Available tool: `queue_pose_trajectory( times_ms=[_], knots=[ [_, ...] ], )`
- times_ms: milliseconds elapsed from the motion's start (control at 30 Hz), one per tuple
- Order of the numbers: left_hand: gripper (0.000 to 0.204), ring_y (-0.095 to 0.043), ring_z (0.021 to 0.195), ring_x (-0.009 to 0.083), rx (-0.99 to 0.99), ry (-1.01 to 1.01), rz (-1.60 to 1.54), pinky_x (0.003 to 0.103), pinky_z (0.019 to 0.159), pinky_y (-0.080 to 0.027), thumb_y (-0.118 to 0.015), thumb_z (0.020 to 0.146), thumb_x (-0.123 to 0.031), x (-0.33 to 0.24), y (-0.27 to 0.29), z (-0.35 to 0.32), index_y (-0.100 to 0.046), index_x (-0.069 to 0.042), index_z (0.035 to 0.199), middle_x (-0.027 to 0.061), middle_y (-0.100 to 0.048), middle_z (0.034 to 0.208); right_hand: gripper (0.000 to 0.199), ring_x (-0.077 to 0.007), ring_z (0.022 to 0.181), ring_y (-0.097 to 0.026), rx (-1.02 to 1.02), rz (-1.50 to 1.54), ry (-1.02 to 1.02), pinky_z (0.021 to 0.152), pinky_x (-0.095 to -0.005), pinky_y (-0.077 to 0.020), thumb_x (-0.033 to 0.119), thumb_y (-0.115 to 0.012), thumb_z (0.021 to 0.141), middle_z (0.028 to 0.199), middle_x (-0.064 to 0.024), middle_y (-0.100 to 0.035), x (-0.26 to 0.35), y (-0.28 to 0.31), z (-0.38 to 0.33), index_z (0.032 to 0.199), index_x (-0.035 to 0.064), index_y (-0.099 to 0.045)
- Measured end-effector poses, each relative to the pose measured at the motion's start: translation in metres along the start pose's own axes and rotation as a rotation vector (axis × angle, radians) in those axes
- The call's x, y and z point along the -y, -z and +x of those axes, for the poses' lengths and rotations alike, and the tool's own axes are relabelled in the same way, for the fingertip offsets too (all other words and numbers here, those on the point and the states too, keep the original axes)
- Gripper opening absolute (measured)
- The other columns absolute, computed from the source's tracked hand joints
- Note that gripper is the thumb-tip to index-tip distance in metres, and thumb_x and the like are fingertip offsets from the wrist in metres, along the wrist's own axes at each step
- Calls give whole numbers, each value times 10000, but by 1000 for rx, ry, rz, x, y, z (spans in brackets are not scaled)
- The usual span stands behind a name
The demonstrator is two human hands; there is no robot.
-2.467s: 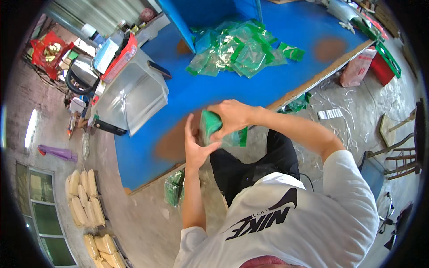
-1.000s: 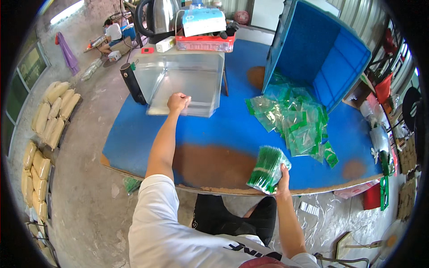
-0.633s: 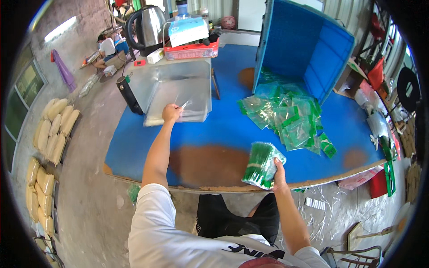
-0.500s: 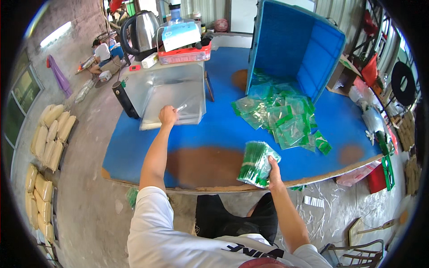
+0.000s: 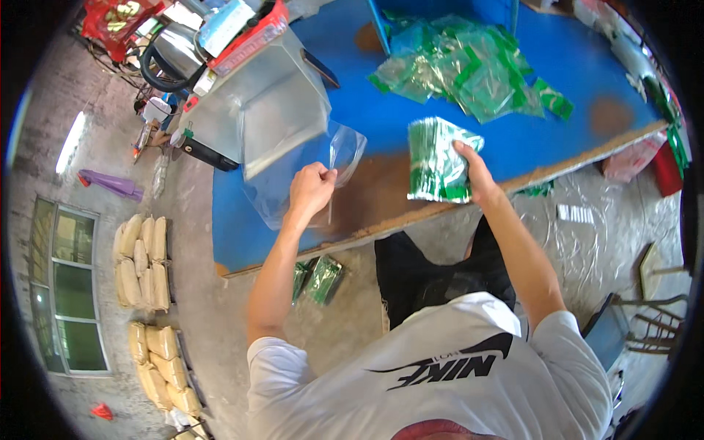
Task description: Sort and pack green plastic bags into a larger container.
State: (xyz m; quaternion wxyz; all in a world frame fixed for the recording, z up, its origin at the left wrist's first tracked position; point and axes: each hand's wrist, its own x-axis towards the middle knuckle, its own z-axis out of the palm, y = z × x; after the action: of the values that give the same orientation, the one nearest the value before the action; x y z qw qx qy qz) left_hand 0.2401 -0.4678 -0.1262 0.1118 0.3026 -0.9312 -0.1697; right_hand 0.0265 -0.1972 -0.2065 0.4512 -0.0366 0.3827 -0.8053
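My left hand (image 5: 312,192) is closed on the edge of a clear plastic bag (image 5: 265,198), which hangs loosely over the front of the blue table (image 5: 233,236). Behind it lies a stack of large clear plastic bags (image 5: 284,103). In my right hand (image 5: 478,170) is a thick bundle of green-and-clear packets (image 5: 436,161), held at its right side above the table's front edge. A loose heap of similar green packets (image 5: 477,70) spreads out beyond this bundle.
A blue crate (image 5: 378,26) stands behind the heap. At the back left are a kettle (image 5: 174,51), a red tray (image 5: 253,40) and a black cylinder (image 5: 205,152). More green packets (image 5: 324,279) lie below the table edge. Tan sacks (image 5: 139,268) are stacked at left.
My left hand has drawn a clear bag off the stack, toward me and to the right. The packet bundle stays in my right hand. The view has tilted down and turned.
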Motion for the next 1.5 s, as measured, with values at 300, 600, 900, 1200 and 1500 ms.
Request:
queue_pose_trajectory(
  times_ms=[300,600,900,1200,1500],
  knots=[
    [304,-597,687,169,-125,18,-372,313,650,-505,-844,782,-237,38,-50,-62,-688,-16,920,73,-639,776,510,-192,998,-662,19,-111,118,886,-366,-546,323,-731,888,1120,-86,-672,-15,-13,-25,1268,24,-571],
    [202,-559,605,99,-185,64,-526,276,584,-446,-806,830,-166,30,-51,-60,-735,23,840,70,-676,697,464,-209,933,-694,33,-165,7,814,-371,-585,325,-740,877,1076,-97,-689,-3,-24,-30,1191,6,-617],
    [286,-577,628,131,-171,67,-520,303,618,-460,-773,867,-247,-29,-84,-35,-742,38,874,142,-691,714,476,-153,918,-660,-108,-441,245,770,-313,-534,290,-783,822,1074,-97,-694,20,-55,-83,1169,-3,-640],
    [240,-489,650,73,-408,-77,-743,273,613,-427,-717,929,-199,-115,-94,-23,-700,36,884,8,-622,725,459,-167,843,-677,-72,-748,137,746,-333,-554,272,-802,801,1008,-100,-713,32,-38,-62,1147,-1,-674],
    [123,-621,1154,283,-414,-547,-637,381,984,-461,-687,927,-78,-151,-80,-24,-635,19,871,131,-714,1029,509,-204,834,-714,-13,-513,-183,706,-360,-586,327,-829,755,1024,-147,-715,41,-23,-54,1094,-30,-698]
  ],
)
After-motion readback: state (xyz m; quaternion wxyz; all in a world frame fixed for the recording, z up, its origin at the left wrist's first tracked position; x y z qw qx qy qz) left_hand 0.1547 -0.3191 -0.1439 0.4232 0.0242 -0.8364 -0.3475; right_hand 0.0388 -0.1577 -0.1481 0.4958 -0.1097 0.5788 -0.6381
